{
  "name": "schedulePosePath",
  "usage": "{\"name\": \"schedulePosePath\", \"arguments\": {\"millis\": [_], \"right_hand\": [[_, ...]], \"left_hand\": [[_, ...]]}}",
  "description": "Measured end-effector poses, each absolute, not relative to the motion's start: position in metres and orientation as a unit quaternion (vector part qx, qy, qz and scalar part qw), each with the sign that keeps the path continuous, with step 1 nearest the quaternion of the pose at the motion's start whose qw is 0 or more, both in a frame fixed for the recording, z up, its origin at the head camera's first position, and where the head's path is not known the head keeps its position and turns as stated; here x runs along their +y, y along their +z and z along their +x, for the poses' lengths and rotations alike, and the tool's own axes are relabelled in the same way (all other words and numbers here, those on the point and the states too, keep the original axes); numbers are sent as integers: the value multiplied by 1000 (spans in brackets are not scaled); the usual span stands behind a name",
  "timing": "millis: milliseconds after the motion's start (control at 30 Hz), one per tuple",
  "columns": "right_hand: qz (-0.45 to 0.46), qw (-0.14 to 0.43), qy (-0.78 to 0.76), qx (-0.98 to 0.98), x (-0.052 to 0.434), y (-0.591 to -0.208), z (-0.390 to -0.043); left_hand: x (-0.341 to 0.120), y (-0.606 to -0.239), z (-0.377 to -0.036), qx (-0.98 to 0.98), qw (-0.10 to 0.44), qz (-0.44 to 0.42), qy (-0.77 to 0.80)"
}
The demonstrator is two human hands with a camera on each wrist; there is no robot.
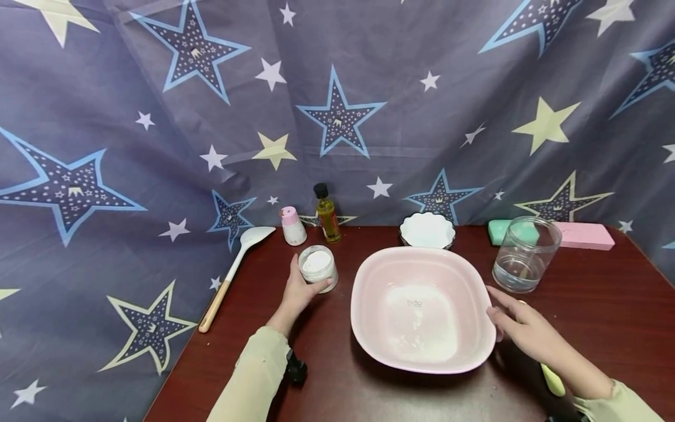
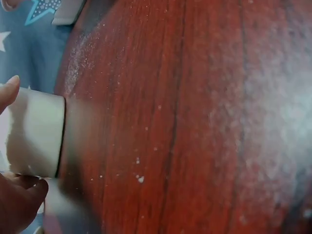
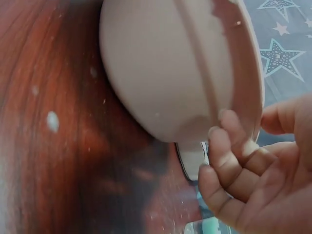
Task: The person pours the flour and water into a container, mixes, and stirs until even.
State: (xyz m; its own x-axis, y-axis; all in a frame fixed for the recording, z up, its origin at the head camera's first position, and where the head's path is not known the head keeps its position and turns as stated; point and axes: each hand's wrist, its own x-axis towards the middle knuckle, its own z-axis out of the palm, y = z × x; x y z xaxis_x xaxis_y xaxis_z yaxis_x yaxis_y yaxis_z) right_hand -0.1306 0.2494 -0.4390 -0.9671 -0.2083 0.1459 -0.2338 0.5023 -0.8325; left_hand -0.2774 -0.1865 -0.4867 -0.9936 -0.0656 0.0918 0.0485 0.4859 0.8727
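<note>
A glass jar of white powder (image 1: pixel 319 266) stands on the brown table, left of the pink basin. My left hand (image 1: pixel 299 291) grips it round the side, thumb towards the basin; the left wrist view catches only part of the jar (image 2: pixel 36 134). The wide pink basin (image 1: pixel 369 305) sits in the middle, its inside showing no contents. At its right side my right hand (image 1: pixel 522 328) holds the rim, with curled fingers (image 3: pixel 226 165) against the outer wall (image 3: pixel 156 63) and the thumb at the edge. A yellow-green handle (image 1: pixel 552 380) lies partly hidden beneath my right forearm.
Behind the basin are a white scalloped bowl (image 1: pixel 427 230), a pink-capped shaker (image 1: pixel 293 228) and an oil bottle (image 1: pixel 328 221). A clear cup with some liquid (image 1: pixel 519 272) stands right, before green (image 1: pixel 497 232) and pink blocks (image 1: pixel 586 235). A long white-headed spoon (image 1: pixel 232 272) lies along the left edge.
</note>
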Motion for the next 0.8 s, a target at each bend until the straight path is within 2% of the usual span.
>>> {"name": "schedulePosePath", "arguments": {"millis": [267,433,800], "right_hand": [[117,-51,596,-792,247,-439,-133],[121,-54,619,-774,246,-439,-133],[115,-56,632,-764,244,-439,-133]], "left_hand": [[-186,-491,-279,-854,94,2,-511],[-185,-492,-280,-852,119,-10,-509],[-188,-486,-274,-851,116,-16,-512]]}}
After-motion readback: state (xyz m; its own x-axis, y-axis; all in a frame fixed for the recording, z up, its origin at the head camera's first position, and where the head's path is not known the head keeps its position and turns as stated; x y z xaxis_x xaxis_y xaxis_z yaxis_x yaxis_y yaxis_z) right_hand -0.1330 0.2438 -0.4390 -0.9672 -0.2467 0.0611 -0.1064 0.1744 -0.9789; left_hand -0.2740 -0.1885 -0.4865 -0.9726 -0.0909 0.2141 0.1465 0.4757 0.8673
